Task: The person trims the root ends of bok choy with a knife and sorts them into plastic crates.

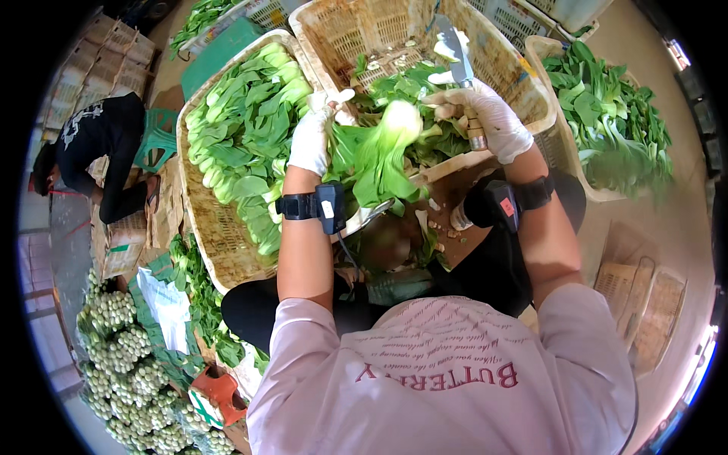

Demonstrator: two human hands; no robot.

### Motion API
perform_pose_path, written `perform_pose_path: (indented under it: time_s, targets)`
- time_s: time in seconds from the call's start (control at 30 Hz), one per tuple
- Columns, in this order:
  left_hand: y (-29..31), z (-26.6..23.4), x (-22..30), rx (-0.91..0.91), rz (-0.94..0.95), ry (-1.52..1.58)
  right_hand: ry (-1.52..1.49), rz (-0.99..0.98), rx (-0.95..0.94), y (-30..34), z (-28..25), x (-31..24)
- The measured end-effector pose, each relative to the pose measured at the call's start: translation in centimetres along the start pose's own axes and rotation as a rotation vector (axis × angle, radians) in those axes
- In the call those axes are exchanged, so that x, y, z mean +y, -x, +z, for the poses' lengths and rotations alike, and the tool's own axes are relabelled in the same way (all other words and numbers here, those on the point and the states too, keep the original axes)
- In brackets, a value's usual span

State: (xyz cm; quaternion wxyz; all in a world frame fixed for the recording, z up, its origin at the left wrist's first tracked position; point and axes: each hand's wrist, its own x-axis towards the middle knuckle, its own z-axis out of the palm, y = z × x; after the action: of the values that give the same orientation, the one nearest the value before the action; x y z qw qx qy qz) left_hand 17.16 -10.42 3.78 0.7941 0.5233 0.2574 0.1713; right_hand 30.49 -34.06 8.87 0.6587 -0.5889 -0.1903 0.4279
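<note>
Bok choy (390, 159) grasped by left hand (311, 142), knife (459, 59) gripped by right hand (497, 121); red-lettered shirt (447, 409)

Green bok choy (385, 155) droops leaves-down near a knife (460, 68).

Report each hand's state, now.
Left hand: closed, holding a bok choy by its leaves.
Right hand: closed, holding a knife by its handle.
</note>
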Motion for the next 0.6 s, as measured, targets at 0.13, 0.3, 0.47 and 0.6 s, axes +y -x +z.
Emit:
perform_pose_path:
  time_s: [0.13,0.3,0.47,0.6]
  targets:
    - [0.7,2.0,-0.8,-0.001,0.129,-0.289,0.054,0.041,0.009,0.0,1.5,0.8]
    - [0.8,2.0,-3.3,0.032,0.131,-0.233,0.318,0.116,-0.066,-0.8,2.8,4.1]
    - [1.0,0.2,-4.4,0.127,0.147,-0.149,0.522,0.009,-0.024,-0.7,2.6,5.7]
    - [0.6,-0.7,-4.9,0.090,0.071,-0.185,0.327,0.144,-0.207,-1.5,2.3,9.5]
